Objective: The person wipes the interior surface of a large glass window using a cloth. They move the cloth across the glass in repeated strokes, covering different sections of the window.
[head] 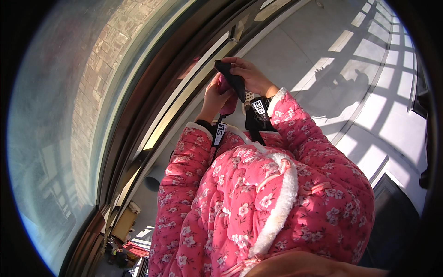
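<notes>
My left hand [214, 100] has its fingers around a dark pink cloth item [228, 105], whose lower end hangs below the fingers. Pinched between the thumb and fingers of my right hand [250, 74] is a black, flat, soft-looking piece [232, 79], slanting down across the front of the pink item. The two things overlap; whether they are joined, I cannot tell. Both wrists wear dark straps with white printed tags. My sleeves are pink, quilted and flowered, with white fleecy cuffs.
A window frame [152, 83] with large glass panes runs along my left side, brick paving [104, 52] beyond it. Sunlit pale floor [294, 41] and a wall with lattice shadows lie to the right. A cardboard box [124, 221] and assorted items stand at the lower left.
</notes>
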Available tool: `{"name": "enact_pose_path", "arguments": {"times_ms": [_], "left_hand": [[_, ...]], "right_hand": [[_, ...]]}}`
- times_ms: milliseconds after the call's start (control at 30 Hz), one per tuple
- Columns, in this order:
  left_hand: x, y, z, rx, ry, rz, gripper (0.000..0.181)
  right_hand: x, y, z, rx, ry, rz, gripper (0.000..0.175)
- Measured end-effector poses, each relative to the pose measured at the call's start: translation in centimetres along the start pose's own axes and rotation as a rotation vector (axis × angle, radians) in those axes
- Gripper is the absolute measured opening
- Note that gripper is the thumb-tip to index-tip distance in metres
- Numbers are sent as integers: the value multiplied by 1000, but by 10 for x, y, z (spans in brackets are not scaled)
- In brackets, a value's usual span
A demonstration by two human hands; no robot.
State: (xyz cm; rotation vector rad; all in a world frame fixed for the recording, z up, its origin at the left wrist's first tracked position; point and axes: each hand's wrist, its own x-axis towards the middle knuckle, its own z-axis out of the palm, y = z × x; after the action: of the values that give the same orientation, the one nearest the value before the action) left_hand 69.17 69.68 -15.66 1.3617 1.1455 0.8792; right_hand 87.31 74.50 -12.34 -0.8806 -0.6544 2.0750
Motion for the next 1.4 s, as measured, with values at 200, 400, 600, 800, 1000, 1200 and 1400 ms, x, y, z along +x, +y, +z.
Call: {"name": "enact_pose_path", "arguments": {"times_ms": [200, 400, 600, 800, 1000, 1200, 1400], "left_hand": [[13, 11, -3, -537, 18, -477, 26], [27, 23, -6, -411, -83, -509, 33], [33, 7, -13, -535, 15, -587, 34], [32, -1, -7, -696, 30, -617, 35], [38, 7, -5, -685, 85, -635, 29], [40, 1, 8, -592, 33, -513, 30], [-18, -32, 1, -784, 328, -670, 31]], "right_hand": [[12, 17, -9, -234, 347, 8, 56], [60, 38, -18, -687, 786, -528, 21], [75, 36, -7, -1354, 674, -638, 43], [76, 38, -9, -1752, 755, -454, 49], [76, 24, -25, -1397, 570, -303, 45], [70, 30, -39, -1623, 623, -559, 48], [77, 72, 3, -1792, 287, -648, 43]]}}
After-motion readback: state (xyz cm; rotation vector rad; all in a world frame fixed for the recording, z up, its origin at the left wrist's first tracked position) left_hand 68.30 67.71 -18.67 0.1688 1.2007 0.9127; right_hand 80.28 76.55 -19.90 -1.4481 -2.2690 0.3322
